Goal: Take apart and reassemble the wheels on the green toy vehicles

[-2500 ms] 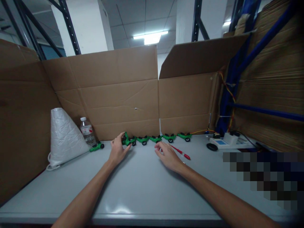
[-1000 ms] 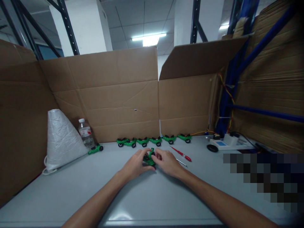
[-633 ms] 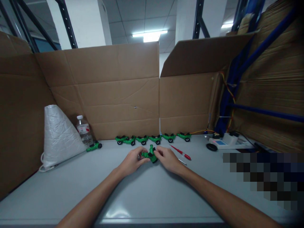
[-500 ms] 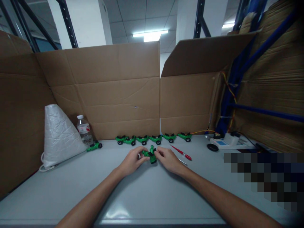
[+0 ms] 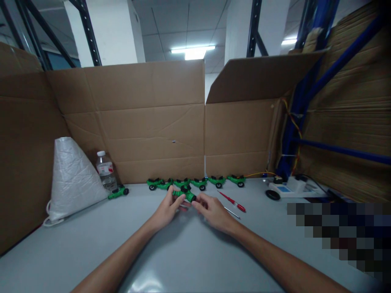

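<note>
Both hands meet over the grey table [image 5: 183, 252] around one small green toy car [image 5: 184, 195] with black wheels. My left hand [image 5: 166, 208] pinches its left end between thumb and fingers. My right hand [image 5: 212, 210] has its fingertips closed on the car's right end. The car is lifted a little off the table and tilted. Behind the hands, a row of several like green cars [image 5: 198, 182] stands along the foot of the cardboard wall.
A red-handled screwdriver [image 5: 233, 202] and a thin metal rod [image 5: 232, 213] lie right of my hands. At the left stand a white bag [image 5: 71, 179], a water bottle [image 5: 105, 171] and one more green car [image 5: 117, 191]. A white device with wires [image 5: 287, 188] sits at the right. Cardboard walls [image 5: 137, 122] enclose the table.
My left hand took a green car from the left end of the row and brought it to the middle. Both hands now hold it, turned and raised a little.
</note>
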A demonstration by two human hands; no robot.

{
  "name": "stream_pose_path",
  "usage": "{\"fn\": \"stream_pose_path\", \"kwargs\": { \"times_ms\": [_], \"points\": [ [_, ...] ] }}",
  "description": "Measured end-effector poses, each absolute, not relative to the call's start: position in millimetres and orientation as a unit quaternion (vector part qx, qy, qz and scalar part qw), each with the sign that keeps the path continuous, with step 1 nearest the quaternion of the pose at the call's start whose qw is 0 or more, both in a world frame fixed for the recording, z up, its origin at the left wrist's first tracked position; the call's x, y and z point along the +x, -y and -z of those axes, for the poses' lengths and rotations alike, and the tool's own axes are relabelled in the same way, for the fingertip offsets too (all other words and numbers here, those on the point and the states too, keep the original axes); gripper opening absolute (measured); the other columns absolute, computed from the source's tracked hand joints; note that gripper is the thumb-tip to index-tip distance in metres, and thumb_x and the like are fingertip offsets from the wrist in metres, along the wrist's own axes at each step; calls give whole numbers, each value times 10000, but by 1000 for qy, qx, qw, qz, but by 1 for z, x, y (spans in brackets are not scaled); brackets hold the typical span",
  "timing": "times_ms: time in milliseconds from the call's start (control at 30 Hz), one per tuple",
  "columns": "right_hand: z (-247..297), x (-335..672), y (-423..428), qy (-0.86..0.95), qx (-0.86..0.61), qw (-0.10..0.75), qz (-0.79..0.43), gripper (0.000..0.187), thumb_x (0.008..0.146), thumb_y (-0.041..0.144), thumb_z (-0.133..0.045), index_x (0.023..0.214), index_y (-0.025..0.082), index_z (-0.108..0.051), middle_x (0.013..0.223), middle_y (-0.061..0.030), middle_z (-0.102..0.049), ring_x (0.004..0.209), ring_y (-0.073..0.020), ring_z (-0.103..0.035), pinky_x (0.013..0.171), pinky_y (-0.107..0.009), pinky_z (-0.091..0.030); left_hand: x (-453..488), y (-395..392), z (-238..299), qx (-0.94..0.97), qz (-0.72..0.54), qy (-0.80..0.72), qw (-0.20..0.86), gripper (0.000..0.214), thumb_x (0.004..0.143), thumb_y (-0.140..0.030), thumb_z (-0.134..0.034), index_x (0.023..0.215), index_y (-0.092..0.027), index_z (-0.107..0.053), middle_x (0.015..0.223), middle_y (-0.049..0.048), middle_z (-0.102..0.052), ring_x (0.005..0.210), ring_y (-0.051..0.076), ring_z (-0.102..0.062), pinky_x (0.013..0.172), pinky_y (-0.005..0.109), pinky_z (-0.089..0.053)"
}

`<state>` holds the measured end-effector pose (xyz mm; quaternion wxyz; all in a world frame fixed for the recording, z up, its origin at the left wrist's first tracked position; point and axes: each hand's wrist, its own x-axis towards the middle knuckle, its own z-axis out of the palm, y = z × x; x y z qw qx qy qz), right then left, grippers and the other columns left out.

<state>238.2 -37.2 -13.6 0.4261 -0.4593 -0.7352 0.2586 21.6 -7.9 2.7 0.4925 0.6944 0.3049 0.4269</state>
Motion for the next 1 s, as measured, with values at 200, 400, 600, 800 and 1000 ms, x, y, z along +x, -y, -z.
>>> {"fn": "stream_pose_path", "kwargs": {
  "times_ms": [200, 400, 600, 800, 1000],
  "points": [
    [15, 237, 37, 722, -441, 445, -295, 348, 1004, 507, -548, 856, 194, -593, 728, 20, -616, 645, -143, -530, 598, -257, -353, 24, 14, -9, 671, -447, -299, 511, 442, 854, -459, -805, 942, -216, -447, 908, -6, -634, 942, 218, -736, 787, 362, -622],
    [19, 239, 33, 717, -431, 456, -304, 336, 999, 528, -566, 924, 201, -596, 750, 24, -608, 667, -149, -536, 623, -261, -384, 25, 19, -13, 644, -430, -303, 555, 509, 818, -436, -845, 1005, -221, -424, 957, 13, -686, 856, 215, -765, 743, 350, -608],
    [17, 236, 36, 718, -416, 466, -305, 325, 991, 533, -582, 952, 211, -567, 792, 20, -644, 658, -145, -560, 601, -253, -402, 25, 20, -16, 624, -423, -287, 591, 616, 808, -425, -869, 1155, -242, -393, 1014, 32, -703, 897, 219, -769, 773, 335, -582],
    [10, 235, 43, 739, -393, 470, -281, 267, 968, 460, -642, 1041, 211, -580, 901, -12, -698, 773, -164, -635, 680, -269, -459, 27, 17, -12, 617, -407, -320, 593, 612, 803, -519, -847, 1196, -181, -522, 882, 37, -706, 748, 182, -712, 647, 272, -511],
    [7, 236, 49, 758, -387, 452, -267, 258, 961, 434, -660, 1080, 214, -596, 948, -22, -706, 764, -156, -625, 667, -268, -453, 22, 13, -6, 686, -330, -341, 552, 490, 881, -597, -729, 914, -109, -699, 707, 49, -673, 622, 145, -605, 592, 256, -425]
  ]
}}
